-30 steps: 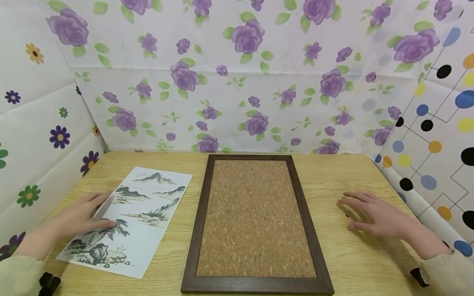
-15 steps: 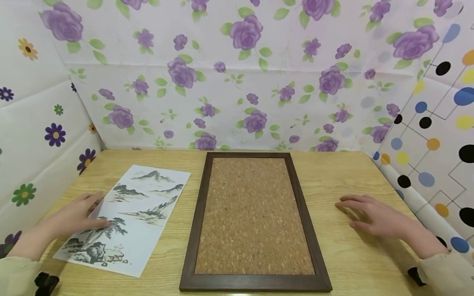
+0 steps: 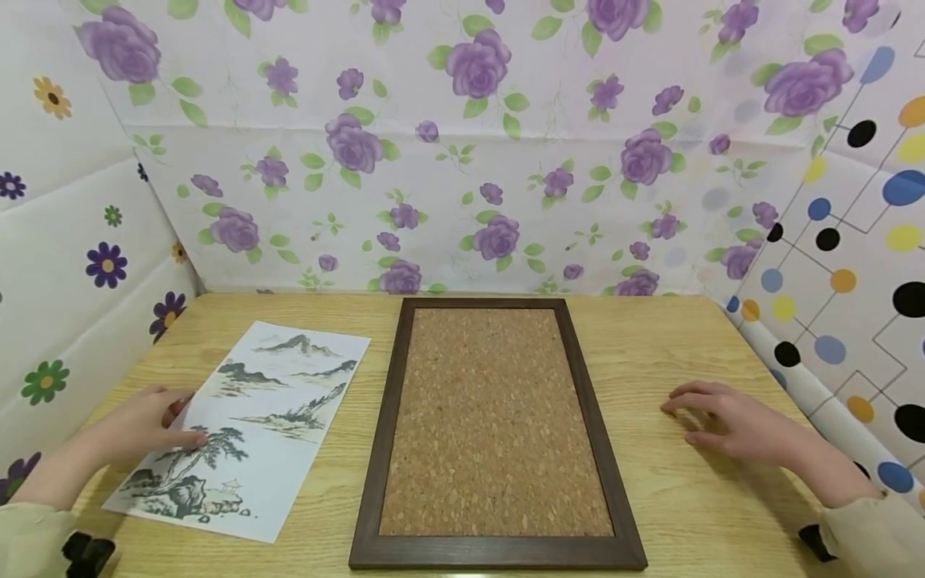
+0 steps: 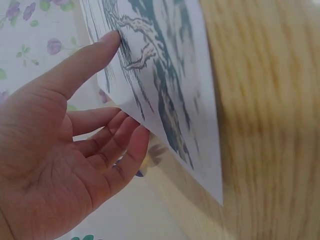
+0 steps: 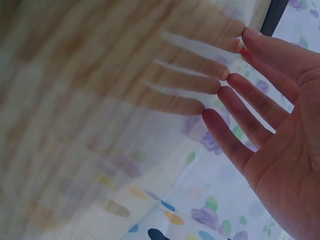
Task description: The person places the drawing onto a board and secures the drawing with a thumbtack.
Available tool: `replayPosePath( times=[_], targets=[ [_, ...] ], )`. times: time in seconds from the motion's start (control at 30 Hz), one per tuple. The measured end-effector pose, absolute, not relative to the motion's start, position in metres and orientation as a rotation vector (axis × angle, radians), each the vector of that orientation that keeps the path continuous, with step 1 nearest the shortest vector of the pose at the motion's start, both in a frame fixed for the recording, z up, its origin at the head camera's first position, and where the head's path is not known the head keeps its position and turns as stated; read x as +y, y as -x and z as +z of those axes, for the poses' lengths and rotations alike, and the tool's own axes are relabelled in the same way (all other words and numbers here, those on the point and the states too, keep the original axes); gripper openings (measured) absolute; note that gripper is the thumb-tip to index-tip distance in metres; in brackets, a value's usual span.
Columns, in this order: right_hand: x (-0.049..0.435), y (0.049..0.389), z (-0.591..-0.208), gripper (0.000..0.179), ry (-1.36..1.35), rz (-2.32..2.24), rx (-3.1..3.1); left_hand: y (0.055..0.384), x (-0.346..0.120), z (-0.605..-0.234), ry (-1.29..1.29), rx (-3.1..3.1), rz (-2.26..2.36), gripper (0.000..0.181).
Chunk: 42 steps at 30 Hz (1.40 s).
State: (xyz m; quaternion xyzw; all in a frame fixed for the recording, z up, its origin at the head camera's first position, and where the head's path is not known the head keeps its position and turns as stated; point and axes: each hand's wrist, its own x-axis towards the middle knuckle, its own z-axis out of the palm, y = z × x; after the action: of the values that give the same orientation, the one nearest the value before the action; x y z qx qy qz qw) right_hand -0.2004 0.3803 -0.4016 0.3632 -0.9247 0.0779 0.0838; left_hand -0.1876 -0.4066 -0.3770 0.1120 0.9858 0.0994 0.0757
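A white sheet printed with an ink landscape painting [image 3: 289,401] lies slanted on the left of the table. My left hand [image 3: 133,425] pinches its left edge, thumb on the printed face. In the left wrist view the fingertips [image 4: 140,132] bend in at the edge, and a shadow falls beneath the sheet there. A cork board with a dark brown frame [image 3: 499,425] lies flat at the middle. Right of it, my right hand [image 3: 737,425] holds nothing, its fingers relaxed. The right wrist view has these fingertips [image 5: 210,117] meeting their reflections on the glossy tabletop.
The light wood table [image 3: 672,345] has bare surface between the board and my right hand. Behind it hangs a cloth with purple roses [image 3: 477,64]. A daisy-print cloth [image 3: 65,265] closes the left side, a dotted cloth [image 3: 860,257] the right.
My left fingers have curled in at the sheet's left edge, and the thumb has drawn slightly left. The right hand has hardly moved; its fingers have bent a little. The whole view has shifted slightly.
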Motion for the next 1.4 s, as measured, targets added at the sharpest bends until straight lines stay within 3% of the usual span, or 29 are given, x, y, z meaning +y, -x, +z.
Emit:
replayPosePath(
  times=[0.13,0.43,0.73,1.07,1.4],
  targets=[
    [0.382,0.201,-0.402,0.045,-1.085,0.255,-2.765,0.187,-0.410,-0.378,-0.365,2.942,0.340,0.056],
    [0.386,0.202,-0.401,0.036,-1.123,0.367,-2.798,0.189,-0.415,-0.376,-0.303,2.904,0.346,0.078],
    [0.384,0.204,-0.401,0.036,-1.139,0.413,-2.794,0.188,-0.415,-0.372,-0.275,2.891,0.332,0.077],
    [0.382,0.201,-0.396,0.017,-1.021,0.428,-2.890,0.188,-0.416,-0.372,-0.277,2.888,0.336,0.076],
    [0.382,0.201,-0.395,0.016,-1.034,0.454,-2.899,0.188,-0.418,-0.374,-0.284,2.890,0.353,0.076]
  ],
)
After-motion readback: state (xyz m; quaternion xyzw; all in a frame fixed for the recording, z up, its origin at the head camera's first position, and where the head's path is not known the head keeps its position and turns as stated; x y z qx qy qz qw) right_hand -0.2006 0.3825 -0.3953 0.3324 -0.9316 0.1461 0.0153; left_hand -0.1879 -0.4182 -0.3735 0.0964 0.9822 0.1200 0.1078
